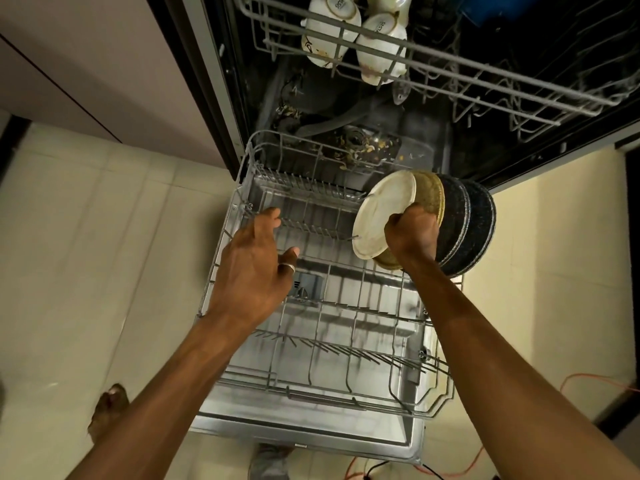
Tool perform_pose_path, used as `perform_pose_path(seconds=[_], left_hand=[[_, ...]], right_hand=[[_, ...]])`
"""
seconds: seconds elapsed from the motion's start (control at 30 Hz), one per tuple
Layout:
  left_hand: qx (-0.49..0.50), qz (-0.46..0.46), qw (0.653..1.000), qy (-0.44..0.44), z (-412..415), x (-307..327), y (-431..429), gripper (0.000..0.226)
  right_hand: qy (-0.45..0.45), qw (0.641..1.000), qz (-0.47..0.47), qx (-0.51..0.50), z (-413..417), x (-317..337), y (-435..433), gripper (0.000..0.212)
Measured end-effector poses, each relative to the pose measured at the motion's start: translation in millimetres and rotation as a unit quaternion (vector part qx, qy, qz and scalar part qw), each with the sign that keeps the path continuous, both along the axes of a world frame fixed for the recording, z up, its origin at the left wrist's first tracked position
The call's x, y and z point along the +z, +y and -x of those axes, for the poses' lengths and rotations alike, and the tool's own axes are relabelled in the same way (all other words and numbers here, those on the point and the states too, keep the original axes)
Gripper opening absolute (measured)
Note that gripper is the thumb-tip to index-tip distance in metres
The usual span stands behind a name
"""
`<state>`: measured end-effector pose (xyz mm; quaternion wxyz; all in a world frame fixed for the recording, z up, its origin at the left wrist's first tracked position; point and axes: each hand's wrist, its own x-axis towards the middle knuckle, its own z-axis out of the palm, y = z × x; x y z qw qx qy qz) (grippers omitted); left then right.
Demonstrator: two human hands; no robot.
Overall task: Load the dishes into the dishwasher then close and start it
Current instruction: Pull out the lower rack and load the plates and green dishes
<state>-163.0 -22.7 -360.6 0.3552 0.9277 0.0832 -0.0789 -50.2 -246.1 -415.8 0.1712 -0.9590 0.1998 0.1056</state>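
Note:
The dishwasher stands open with its lower rack (221,244) pulled out over the lowered door (311,434). My right hand (412,233) grips a stack of plates held on edge over the rack's far right corner: a cream plate (384,213) in front, a gold one (431,192) behind it, and dark speckled plates (471,223) at the back. My left hand (256,265) hovers with spread fingers over the left side of the rack and holds nothing. The lower rack holds no dishes.
The upper rack (450,74) is slid out above and carries several white cups (332,32) lying on their sides. Food scraps lie around the filter (356,143) on the tub floor. An orange cable (588,377) runs over the tiled floor at right. A bare foot (110,407) stands at left.

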Motion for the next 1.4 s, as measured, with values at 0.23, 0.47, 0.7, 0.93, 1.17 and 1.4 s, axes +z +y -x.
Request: perform_pose_path(seconds=[0.23,0.47,0.7,0.93,1.17,1.4], left_hand=[[-0.007,-0.006,1.0,0.005,5,0,0,0.062],[0.001,0.001,0.999,0.033,7,7,2,0.063],[-0.002,0.017,1.0,0.018,-10,61,31,0.062],[0.015,0.042,0.999,-0.009,-5,185,109,0.04],[0.073,0.083,0.993,-0.046,48,326,236,0.034],[0.133,0.078,0.985,-0.074,123,447,383,0.037]], right_hand=[[0.058,0.997,0.038,0.015,-12,-10,6,0.045],[-0.001,0.999,0.054,0.002,16,26,-6,0.06],[-0.014,0.996,-0.058,0.068,56,86,24,0.04],[0.016,0.938,-0.345,0.037,66,235,118,0.014],[0.007,0.926,-0.371,0.073,129,397,249,0.013],[-0.001,0.907,-0.403,0.119,199,500,421,0.029]])
